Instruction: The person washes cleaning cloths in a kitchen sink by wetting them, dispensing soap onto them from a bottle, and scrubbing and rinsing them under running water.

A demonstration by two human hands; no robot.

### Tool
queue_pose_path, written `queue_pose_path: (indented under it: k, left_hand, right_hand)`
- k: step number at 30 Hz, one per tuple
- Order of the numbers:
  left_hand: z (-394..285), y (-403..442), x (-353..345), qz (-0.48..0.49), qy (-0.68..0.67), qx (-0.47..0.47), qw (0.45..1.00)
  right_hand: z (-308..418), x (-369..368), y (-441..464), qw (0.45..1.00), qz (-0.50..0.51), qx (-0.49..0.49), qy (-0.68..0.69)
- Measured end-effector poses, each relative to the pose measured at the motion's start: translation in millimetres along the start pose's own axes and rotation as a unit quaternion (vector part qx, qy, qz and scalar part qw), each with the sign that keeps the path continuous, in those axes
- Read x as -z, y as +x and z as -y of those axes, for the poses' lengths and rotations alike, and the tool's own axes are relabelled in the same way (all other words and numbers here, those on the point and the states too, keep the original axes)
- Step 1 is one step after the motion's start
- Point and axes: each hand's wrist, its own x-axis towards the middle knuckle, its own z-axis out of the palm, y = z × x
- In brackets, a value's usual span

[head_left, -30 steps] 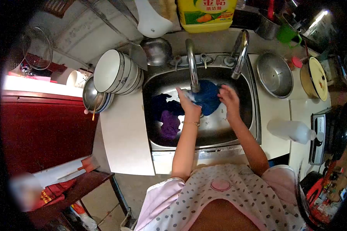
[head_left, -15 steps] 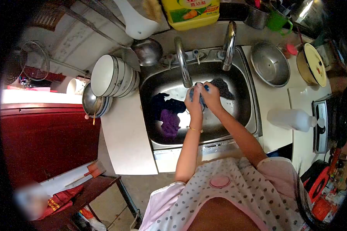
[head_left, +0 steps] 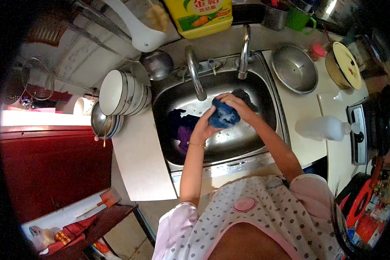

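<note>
Compared with half a second ago, when both hands were clasped tightly around it, the blue cloth [head_left: 226,116] now shows as a loose, rounded bundle above the middle of the sink [head_left: 221,148]. The left hand [head_left: 207,125] cups it from eight o'clock, thumb up along its side; the right hand [head_left: 237,105] grips it from one o'clock, fingers curled over the top. The cloth looks soft, wet and crumpled, with a pale patch across it. Taking the sink's centre as the dial, a dark grey, rough-textured cloth [head_left: 246,98] lies at two o'clock, a wrinkled purple cloth [head_left: 183,138] at eight and a limp navy cloth [head_left: 175,119] at nine. The sink is shiny steel with rounded corners; a curved chrome tap [head_left: 195,80] reaches in from eleven o'clock. Beyond the rim, a round metal bowl [head_left: 294,69] sits at two o'clock.
</note>
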Motion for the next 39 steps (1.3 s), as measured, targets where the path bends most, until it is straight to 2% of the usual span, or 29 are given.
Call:
queue_pose_path:
  k: [2, 3, 4, 6, 8, 9, 11, 12, 14, 16, 18, 20, 21, 23, 26, 28, 29, 31, 32, 35, 36, 37, 39]
  left_hand:
    - [19, 9, 6, -0.014, 0.024, 0.022, 0.999]
    - [29, 10, 3, 0.0, 0.019, 0.005, 1.0]
    - [34, 10, 2, -0.002, 0.019, 0.034, 0.999]
    - [46, 12, -3, -0.013, 0.064, 0.045, 0.997]
    - [54, 14, -15, 0.026, 0.043, 0.071, 0.996]
    - [59, 18, -20, 0.015, 0.076, 0.071, 0.994]
    - [63, 18, -43, 0.032, 0.088, 0.095, 0.991]
    - [67, 20, -48, 0.049, 0.094, 0.097, 0.99]
    - [69, 17, -89, 0.097, 0.123, 0.084, 0.984]
    - [75, 20, -127, 0.178, 0.167, 0.102, 0.965]
    - [83, 15, -173, 0.21, 0.193, 0.071, 0.956]
    - [98, 17, -207, 0.258, 0.215, 0.023, 0.942]
    - [107, 22, -217, 0.245, 0.249, 0.008, 0.937]
    - [121, 26, -238, 0.246, 0.284, -0.04, 0.926]
    - [135, 30, -254, 0.239, 0.361, -0.054, 0.9]
    - [138, 24, -259, 0.234, 0.343, -0.061, 0.908]
    - [139, 25, -258, 0.23, 0.338, -0.063, 0.91]
    - [140, 26, -260, 0.23, 0.332, -0.066, 0.913]
    - [139, 25, -260, 0.23, 0.321, -0.071, 0.916]
    - [137, 23, -260, 0.229, 0.326, -0.091, 0.913]
    - [135, 24, -261, 0.229, 0.345, -0.104, 0.904]
    - [135, 26, -261, 0.229, 0.343, -0.105, 0.905]
    - [135, 28, -259, 0.234, 0.347, -0.113, 0.901]
  right_hand:
    - [6, -1, -6, 0.999, 0.04, 0.025, -0.02]
    - [15, -4, -9, 0.999, 0.042, 0.004, -0.02]
    - [24, -4, -13, 0.999, 0.044, -0.017, -0.019]
    - [35, 4, -25, 0.982, 0.046, -0.048, -0.178]
    - [59, 9, -50, 0.917, -0.032, -0.03, -0.397]
    - [83, 10, -67, 0.894, -0.07, 0.01, -0.442]
    - [145, 12, -108, 0.896, -0.205, 0.063, -0.388]
    - [167, 21, -130, 0.811, -0.308, 0.175, -0.465]
    - [230, 36, -167, 0.677, -0.458, 0.263, -0.513]
    - [276, 66, -183, 0.54, -0.497, 0.174, -0.657]
    - [295, 92, -185, 0.66, -0.45, -0.186, -0.572]
    - [277, 123, -188, 0.76, -0.36, -0.304, -0.447]
    - [270, 131, -186, 0.76, -0.363, -0.3, -0.447]
    - [263, 135, -177, 0.8, -0.323, -0.368, -0.346]
    - [267, 124, -175, 0.786, -0.326, -0.354, -0.389]
    - [264, 129, -177, 0.779, -0.328, -0.369, -0.387]
    - [263, 131, -176, 0.757, -0.248, -0.343, -0.497]
    - [264, 135, -175, 0.666, -0.074, -0.274, -0.69]
    - [263, 137, -176, 0.665, -0.075, -0.275, -0.691]
    - [257, 143, -178, 0.613, 0.01, -0.165, -0.773]
    - [259, 140, -176, 0.612, 0.012, -0.166, -0.773]
    - [261, 133, -176, 0.676, -0.065, -0.214, -0.702]
    - [260, 130, -176, 0.728, -0.138, -0.261, -0.619]
